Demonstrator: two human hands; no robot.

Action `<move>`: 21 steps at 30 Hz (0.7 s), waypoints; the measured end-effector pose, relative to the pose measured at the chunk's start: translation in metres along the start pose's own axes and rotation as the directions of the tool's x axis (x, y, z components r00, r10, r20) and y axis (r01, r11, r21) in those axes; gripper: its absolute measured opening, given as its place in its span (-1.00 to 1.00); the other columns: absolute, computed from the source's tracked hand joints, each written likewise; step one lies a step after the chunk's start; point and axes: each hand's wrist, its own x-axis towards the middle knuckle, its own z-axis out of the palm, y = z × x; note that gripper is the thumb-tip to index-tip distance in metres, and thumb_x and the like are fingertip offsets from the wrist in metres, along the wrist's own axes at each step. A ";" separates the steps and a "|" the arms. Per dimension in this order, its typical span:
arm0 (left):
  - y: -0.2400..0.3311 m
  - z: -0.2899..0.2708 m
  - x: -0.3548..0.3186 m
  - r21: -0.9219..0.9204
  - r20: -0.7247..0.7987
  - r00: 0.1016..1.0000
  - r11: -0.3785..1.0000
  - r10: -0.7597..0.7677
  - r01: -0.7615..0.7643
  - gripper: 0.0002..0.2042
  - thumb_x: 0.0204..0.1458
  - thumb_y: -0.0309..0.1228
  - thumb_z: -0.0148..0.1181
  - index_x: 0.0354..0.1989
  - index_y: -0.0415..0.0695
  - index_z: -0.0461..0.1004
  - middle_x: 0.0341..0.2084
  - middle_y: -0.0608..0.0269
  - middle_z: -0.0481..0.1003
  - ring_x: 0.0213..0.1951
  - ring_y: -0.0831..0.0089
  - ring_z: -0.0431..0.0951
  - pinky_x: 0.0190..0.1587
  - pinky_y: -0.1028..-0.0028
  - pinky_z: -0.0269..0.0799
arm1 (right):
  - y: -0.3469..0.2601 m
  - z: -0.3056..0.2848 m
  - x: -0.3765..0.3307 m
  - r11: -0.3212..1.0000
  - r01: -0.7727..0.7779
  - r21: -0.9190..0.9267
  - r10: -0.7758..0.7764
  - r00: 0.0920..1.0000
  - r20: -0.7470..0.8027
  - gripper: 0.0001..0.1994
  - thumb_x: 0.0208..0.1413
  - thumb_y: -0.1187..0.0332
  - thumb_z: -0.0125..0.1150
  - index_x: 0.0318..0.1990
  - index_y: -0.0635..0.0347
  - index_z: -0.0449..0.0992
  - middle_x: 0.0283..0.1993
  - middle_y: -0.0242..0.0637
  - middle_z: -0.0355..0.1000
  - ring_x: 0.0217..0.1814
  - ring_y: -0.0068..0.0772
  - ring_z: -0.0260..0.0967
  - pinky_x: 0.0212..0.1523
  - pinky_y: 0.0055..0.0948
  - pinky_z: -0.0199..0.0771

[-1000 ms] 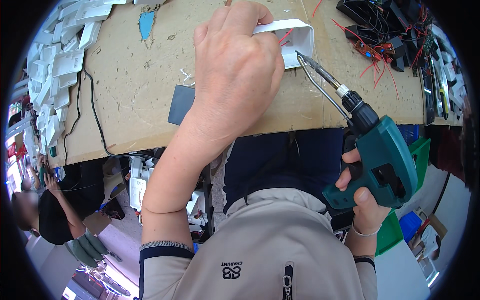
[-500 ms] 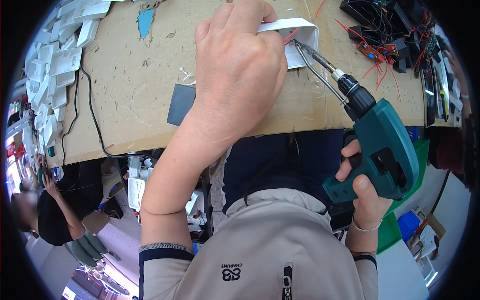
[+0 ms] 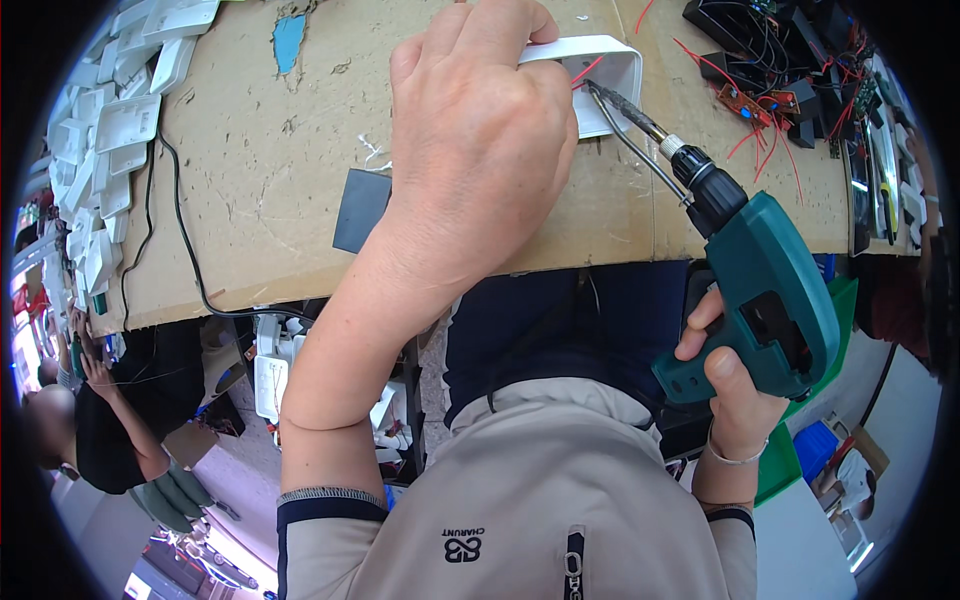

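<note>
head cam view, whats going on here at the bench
A person is working at a brown workbench. The left hand presses down on a small white plastic housing with red wires in it. The right hand grips a green power screwdriver, its bit reaching into the housing's open side. A stack of white covers lies at the left end, and dark circuit parts with red wires sit at the right.

On the worn brown fibreboard bench top we find a white rectangular plastic housing at the far middle, our left hand lying over it. To its right sits our green pistol-grip electric screwdriver, gripped by the right hand, bit tip inside the housing. A dark square pad lies left of the wrist; white plastic covers line the left edge.
</note>
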 end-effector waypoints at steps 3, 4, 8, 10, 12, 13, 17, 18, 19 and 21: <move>0.001 0.000 0.009 -0.003 -0.017 1.000 1.000 0.007 -0.007 -0.95 -0.32 -0.59 0.12 -0.64 -0.24 0.37 -0.39 0.13 0.35 -0.37 0.19 0.34 -0.33 0.30 0.19 | 0.000 0.000 0.000 1.000 0.000 -0.013 0.000 1.000 0.008 -0.35 -0.21 0.12 0.33 -0.04 0.42 0.27 -0.33 -0.15 0.37 -0.51 -0.49 0.34 -0.48 -0.57 0.37; 0.009 -0.008 0.013 -0.004 -0.016 1.000 1.000 0.007 -0.007 -0.95 -0.32 -0.59 0.12 -0.64 -0.24 0.37 -0.39 0.13 0.35 -0.37 0.19 0.34 -0.33 0.30 0.19 | 0.000 0.002 0.000 1.000 0.024 -0.010 -0.024 1.000 -0.001 -0.36 -0.21 0.12 0.33 -0.04 0.42 0.27 -0.34 -0.16 0.37 -0.50 -0.49 0.34 -0.48 -0.57 0.37; 0.037 -0.034 0.050 0.386 0.615 0.633 0.879 -0.471 0.279 -0.94 -0.31 -0.59 0.12 -0.62 -0.25 0.37 -0.39 0.13 0.35 -0.37 0.19 0.34 -0.33 0.30 0.19 | -0.002 0.006 0.000 0.998 0.054 -0.020 -0.055 0.998 -0.025 -0.38 -0.21 0.12 0.33 -0.07 0.40 0.29 -0.37 -0.19 0.36 -0.49 -0.48 0.35 -0.47 -0.55 0.37; 0.027 -0.025 0.034 0.393 0.615 0.665 0.895 -0.425 0.210 -0.94 -0.31 -0.59 0.12 -0.62 -0.25 0.37 -0.39 0.13 0.35 -0.37 0.19 0.33 -0.33 0.31 0.19 | -0.002 0.003 -0.002 0.999 0.038 -0.037 -0.038 0.999 -0.020 -0.39 -0.21 0.12 0.33 -0.08 0.40 0.29 -0.37 -0.19 0.37 -0.49 -0.47 0.35 -0.47 -0.54 0.38; -0.001 -0.003 0.001 0.027 0.009 1.000 0.999 0.030 -0.030 -0.95 -0.30 -0.58 0.12 -0.62 -0.25 0.37 -0.39 0.13 0.35 -0.36 0.19 0.33 -0.32 0.31 0.19 | -0.003 0.003 -0.003 0.998 0.022 -0.051 -0.022 1.000 -0.007 -0.39 -0.21 0.11 0.33 -0.08 0.40 0.30 -0.37 -0.18 0.37 -0.49 -0.46 0.35 -0.46 -0.53 0.38; -0.001 0.000 -0.001 0.023 0.007 1.000 0.999 0.030 -0.030 -0.95 -0.30 -0.58 0.12 -0.62 -0.25 0.37 -0.39 0.13 0.35 -0.36 0.19 0.33 -0.32 0.31 0.19 | -0.003 0.002 -0.003 0.999 0.014 -0.052 -0.014 1.000 -0.008 -0.40 -0.21 0.11 0.33 -0.09 0.40 0.30 -0.37 -0.19 0.37 -0.49 -0.46 0.36 -0.46 -0.53 0.39; 0.000 0.000 0.004 0.029 -0.002 0.999 0.999 0.036 -0.036 -0.94 -0.30 -0.58 0.13 -0.62 -0.25 0.37 -0.39 0.13 0.35 -0.36 0.19 0.34 -0.32 0.31 0.19 | -0.004 0.003 -0.004 0.998 -0.002 -0.056 0.001 1.000 -0.012 -0.39 -0.20 0.10 0.33 -0.09 0.40 0.30 -0.38 -0.19 0.37 -0.49 -0.45 0.35 -0.45 -0.52 0.39; 0.001 -0.001 0.010 0.025 0.003 0.999 0.999 0.035 -0.035 -0.94 -0.30 -0.58 0.13 -0.62 -0.25 0.37 -0.39 0.13 0.35 -0.36 0.18 0.34 -0.32 0.31 0.19 | -0.004 0.003 -0.005 0.998 -0.002 -0.056 0.001 1.000 -0.013 -0.39 -0.20 0.10 0.33 -0.09 0.40 0.30 -0.38 -0.19 0.37 -0.49 -0.45 0.35 -0.45 -0.52 0.39; 0.009 -0.009 0.014 0.024 0.003 0.999 0.999 0.035 -0.035 -0.94 -0.30 -0.58 0.13 -0.62 -0.25 0.37 -0.39 0.13 0.35 -0.36 0.18 0.34 -0.32 0.31 0.19 | -0.003 0.003 -0.005 0.999 -0.010 -0.052 0.010 1.000 -0.015 -0.39 -0.20 0.11 0.33 -0.08 0.40 0.29 -0.36 -0.19 0.37 -0.48 -0.45 0.36 -0.45 -0.53 0.40; 0.037 -0.032 0.051 0.375 0.607 0.623 0.869 -0.494 0.323 -0.94 -0.30 -0.58 0.13 -0.62 -0.25 0.37 -0.40 0.13 0.35 -0.37 0.18 0.34 -0.33 0.30 0.20 | -0.003 0.002 -0.005 0.998 -0.021 -0.051 0.019 0.999 -0.027 -0.38 -0.20 0.11 0.33 -0.07 0.40 0.29 -0.35 -0.18 0.37 -0.48 -0.45 0.36 -0.45 -0.53 0.41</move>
